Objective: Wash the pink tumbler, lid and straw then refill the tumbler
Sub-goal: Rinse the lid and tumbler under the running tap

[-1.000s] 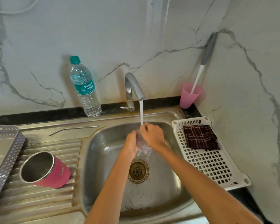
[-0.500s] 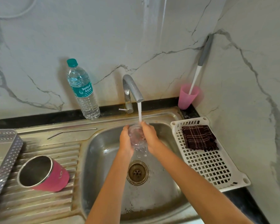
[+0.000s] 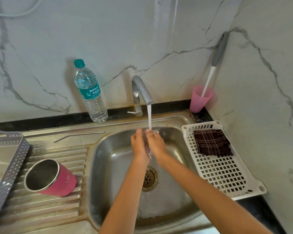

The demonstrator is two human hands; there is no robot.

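Two long bare forearms, slim wrists, bare left hand (image 3: 138,144), bare right hand (image 3: 157,145)

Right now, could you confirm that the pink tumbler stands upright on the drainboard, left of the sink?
Not upright: the head view shows the pink tumbler lying on its side on the drainboard, left of the sink.

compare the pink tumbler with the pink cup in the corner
The tumbler lies on its side on the drainboard; the cup stands upright on the dark counter. The tumbler is opaque with a steel inside; the cup is translucent. The tumbler looks empty; the cup holds a long-handled tool. Both are pink, tapered and lidless.
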